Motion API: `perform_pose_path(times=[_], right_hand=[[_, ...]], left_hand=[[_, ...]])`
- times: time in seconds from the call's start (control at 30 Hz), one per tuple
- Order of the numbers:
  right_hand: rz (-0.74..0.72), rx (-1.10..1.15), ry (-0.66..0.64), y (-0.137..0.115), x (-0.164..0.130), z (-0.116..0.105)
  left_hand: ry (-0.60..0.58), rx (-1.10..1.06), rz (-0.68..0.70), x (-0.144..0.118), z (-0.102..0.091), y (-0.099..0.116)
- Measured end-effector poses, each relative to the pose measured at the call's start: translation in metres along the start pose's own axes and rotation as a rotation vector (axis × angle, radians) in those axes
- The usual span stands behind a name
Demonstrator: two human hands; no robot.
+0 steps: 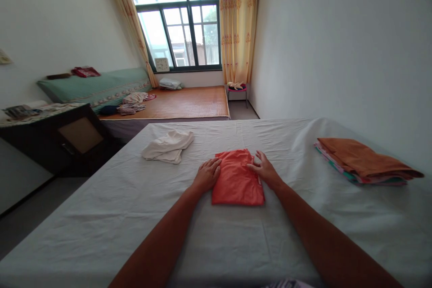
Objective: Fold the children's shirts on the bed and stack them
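A folded coral-orange cloth garment point(238, 179) lies flat on the white-sheeted bed point(101, 216), between the two hands. The left hand point(206, 174) rests palm-down on its left edge, fingers point(213, 167) loosely spread over the fabric. The right hand point(265, 170) presses its upper right edge, fingers point(254, 165) spread, gripping nothing. Beyond the left fingers lies a crumpled cream cloth point(168, 146); well right of the right fingers sits a stack of folded brown and multicoloured fabrics point(362, 162).
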State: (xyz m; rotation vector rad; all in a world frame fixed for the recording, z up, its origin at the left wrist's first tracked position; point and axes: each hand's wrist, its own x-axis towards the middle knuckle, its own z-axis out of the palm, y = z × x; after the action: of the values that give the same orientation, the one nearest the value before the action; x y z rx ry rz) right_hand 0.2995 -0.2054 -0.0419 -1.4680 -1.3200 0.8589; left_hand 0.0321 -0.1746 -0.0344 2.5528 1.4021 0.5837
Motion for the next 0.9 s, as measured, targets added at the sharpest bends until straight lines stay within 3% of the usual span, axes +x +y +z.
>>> perform_pose_path(times=[0.1,0.2,0.33,0.47,0.63,0.77,0.9], right_hand=[[0.147,0.101,-0.074,-0.012,-0.005,-0.005],[0.179,0.093,-0.114,-0.015,-0.007,-0.006],[0.069,-0.033,-0.060,-0.007,-0.009,0.003],[-0.066,0.087,-0.172,-0.014,-0.012,0.007],[-0.156,0.212,-0.154,-0.034,-0.008,-0.025],[0.000,-0.088,-0.009,-0.014,0.005,-0.053],[0.079,-0.508,0.044,0.004,0.008,-0.058]], left_hand=[[0.005,-0.012,0.006,-0.001,-0.002,0.001],[0.006,-0.022,0.007,-0.001,-0.002,0.001],[0.017,-0.033,0.013,0.000,-0.001,0.000],[0.045,-0.066,0.043,0.000,-0.001,0.000],[0.080,-0.113,0.076,-0.002,0.000,-0.002],[0.063,-0.086,0.090,-0.003,0.002,-0.005],[0.057,-0.070,0.096,-0.003,0.004,-0.007]])
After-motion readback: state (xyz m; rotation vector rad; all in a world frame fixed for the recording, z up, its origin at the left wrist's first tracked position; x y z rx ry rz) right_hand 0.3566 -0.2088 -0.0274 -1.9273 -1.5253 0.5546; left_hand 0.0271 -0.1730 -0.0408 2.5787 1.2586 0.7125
